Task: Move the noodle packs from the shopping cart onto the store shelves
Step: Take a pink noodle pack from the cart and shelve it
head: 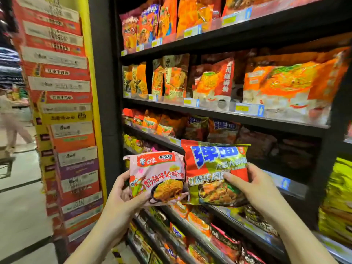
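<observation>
My left hand [122, 195] grips a pink noodle pack [158, 178] by its lower left corner, held up in front of the shelves. Beside it, my right hand [255, 189] grips a red and green noodle pack [215, 168] along its right edge, thumb on the front. The two packs touch side by side. Behind them stand the black store shelves [228, 115], with several rows of orange and red noodle packs. The shopping cart is out of view.
A tall stack of noodle cartons [62, 115] against a yellow pillar stands to the left of the shelves. A person [9, 119] walks in the aisle at far left. Yellow packs [337, 202] fill the neighbouring shelf at right.
</observation>
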Demonstrator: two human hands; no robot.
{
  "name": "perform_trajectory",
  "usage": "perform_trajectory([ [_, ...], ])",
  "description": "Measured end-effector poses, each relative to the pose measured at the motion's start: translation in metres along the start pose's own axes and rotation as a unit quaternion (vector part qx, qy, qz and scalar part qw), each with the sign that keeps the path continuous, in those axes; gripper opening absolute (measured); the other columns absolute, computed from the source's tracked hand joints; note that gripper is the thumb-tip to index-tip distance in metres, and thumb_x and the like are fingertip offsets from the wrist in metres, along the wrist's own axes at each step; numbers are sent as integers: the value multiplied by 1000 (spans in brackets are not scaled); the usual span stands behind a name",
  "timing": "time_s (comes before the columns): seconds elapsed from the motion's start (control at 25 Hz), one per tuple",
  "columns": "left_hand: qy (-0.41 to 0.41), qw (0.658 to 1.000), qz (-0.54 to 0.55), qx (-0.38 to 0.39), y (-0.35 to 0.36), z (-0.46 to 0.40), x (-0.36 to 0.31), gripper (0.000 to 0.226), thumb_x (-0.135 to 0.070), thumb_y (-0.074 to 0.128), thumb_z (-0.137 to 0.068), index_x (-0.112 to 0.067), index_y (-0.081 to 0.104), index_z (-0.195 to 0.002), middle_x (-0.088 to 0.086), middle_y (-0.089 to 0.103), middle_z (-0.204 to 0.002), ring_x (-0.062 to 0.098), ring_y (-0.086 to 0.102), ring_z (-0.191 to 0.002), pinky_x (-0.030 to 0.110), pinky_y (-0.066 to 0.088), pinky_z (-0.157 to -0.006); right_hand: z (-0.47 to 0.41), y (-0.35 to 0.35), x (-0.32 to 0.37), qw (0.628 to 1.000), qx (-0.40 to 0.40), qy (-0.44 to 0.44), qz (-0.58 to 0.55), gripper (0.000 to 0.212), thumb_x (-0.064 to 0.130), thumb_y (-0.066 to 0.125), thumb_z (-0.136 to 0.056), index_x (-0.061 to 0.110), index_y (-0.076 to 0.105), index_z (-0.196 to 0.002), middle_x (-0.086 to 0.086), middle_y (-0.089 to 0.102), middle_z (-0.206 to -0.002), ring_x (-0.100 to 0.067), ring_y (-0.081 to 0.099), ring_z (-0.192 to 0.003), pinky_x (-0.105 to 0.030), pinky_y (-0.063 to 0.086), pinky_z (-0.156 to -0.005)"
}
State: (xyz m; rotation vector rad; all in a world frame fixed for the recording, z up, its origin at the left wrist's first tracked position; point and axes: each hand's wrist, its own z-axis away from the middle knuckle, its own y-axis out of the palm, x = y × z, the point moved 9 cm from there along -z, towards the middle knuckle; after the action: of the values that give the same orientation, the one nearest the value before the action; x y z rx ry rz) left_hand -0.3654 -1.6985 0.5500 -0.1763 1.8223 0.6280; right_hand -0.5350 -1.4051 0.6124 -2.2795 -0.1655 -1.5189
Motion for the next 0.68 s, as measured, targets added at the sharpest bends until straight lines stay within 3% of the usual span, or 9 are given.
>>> perform_trajectory([
  [0.08,8,1000,-4,2,-10,-35,0,99,-22,101,-52,-22,48,-136,17,71,-120,35,70,-111,48,61,-83,-34,13,-7,1000,-10,0,-6,41,41,83,-78,27,67,-114,11,78,-102,-4,75,-88,-31,60,-76],
  [0.2,24,1000,-11,5,-27,-102,-3,73,2,80,-75,-19,48,-137,19,71,-119,38,69,-112,49,61,-85,-95,33,-15,1000,-26,-2,10,39,40,83,-78,26,68,-112,8,78,-102,-1,74,-83,-27,56,-71],
  [0.4,29,999,-10,10,-43,-191,7,70,3,80,-79,-20,48,-136,19,71,-120,38,70,-110,51,60,-87,-173,56,-30,998,-41,19,35,69,71,81,-58,28,68,-111,8,78,-103,-12,76,-91,-47,62,-83],
  [0.52,22,999,6,24,-45,-237,22,72,2,82,-76,-21,49,-136,21,69,-124,39,67,-114,54,57,-92,-205,69,-36,997,-43,33,53,60,64,80,-61,28,69,-108,12,78,-101,-8,76,-90,-46,61,-87],
  [0.68,11,998,37,49,-47,-291,39,66,6,68,-77,-15,49,-136,23,69,-122,41,66,-115,49,61,-86,-235,78,-40,994,-56,44,78,45,54,81,-74,28,70,-109,14,78,-101,-9,76,-90,-45,61,-87],
])
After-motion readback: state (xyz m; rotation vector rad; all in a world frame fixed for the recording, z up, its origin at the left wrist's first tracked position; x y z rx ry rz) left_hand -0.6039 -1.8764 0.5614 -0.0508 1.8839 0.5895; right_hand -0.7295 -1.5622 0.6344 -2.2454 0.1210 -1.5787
